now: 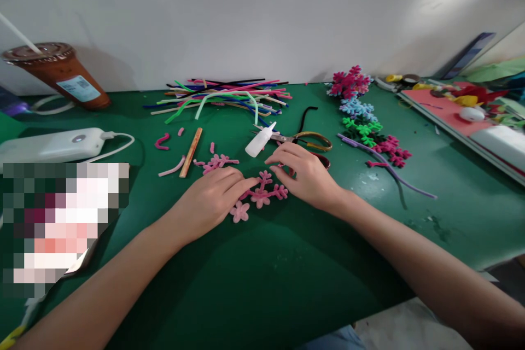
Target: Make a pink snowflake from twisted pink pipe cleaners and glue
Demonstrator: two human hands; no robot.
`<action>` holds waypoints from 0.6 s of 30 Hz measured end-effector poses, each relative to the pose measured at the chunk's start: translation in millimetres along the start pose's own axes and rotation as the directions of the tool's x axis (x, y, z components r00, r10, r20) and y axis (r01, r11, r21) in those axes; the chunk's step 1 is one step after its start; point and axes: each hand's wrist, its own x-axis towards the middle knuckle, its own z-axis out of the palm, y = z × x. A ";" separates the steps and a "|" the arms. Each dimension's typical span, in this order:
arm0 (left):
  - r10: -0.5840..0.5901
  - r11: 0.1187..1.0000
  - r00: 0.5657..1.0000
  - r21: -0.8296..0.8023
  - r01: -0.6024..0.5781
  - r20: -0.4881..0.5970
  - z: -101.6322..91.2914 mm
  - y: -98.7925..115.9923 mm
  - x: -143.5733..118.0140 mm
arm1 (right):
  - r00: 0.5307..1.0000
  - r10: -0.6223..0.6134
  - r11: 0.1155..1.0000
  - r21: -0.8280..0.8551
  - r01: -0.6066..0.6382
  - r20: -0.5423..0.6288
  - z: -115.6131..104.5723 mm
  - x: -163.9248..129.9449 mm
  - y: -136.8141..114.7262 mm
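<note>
My left hand is closed at the near edge of a pink pipe-cleaner snowflake with branching arms. Its fingertips rest on the snowflake's left side and hide part of it. A light pink flower shape lies just below these fingers. To the right, my right hand hovers beside the snowflake, its thumb and index finger bent and slightly apart with nothing visible between them. Behind the hands are a white glue bottle and scissors, partly covered by my right hand. Another pink branched piece sits behind my left hand.
Colourful pipe cleaners are piled by the wall. A wooden stick and pink offcuts lie at left. Finished-looking snowflakes line the right, near a purple pipe cleaner. A drink cup, power bank and blurred phone occupy the left.
</note>
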 end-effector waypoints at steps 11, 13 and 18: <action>-0.051 0.997 0.999 -0.052 0.051 -0.009 -6.2 -1.5 -1.8 | 1.000 0.021 0.999 0.043 -0.020 -0.010 -6.7 -0.6 2.3; -0.043 0.996 0.999 -0.082 0.044 0.013 -5.3 -0.5 -0.5 | 0.999 0.018 0.996 0.088 -0.022 0.041 -11.5 -0.1 0.8; -0.032 0.994 0.999 -0.105 0.034 0.023 -3.7 4.2 2.4 | 0.931 -0.030 0.987 0.158 -0.030 0.365 -22.8 1.9 -7.8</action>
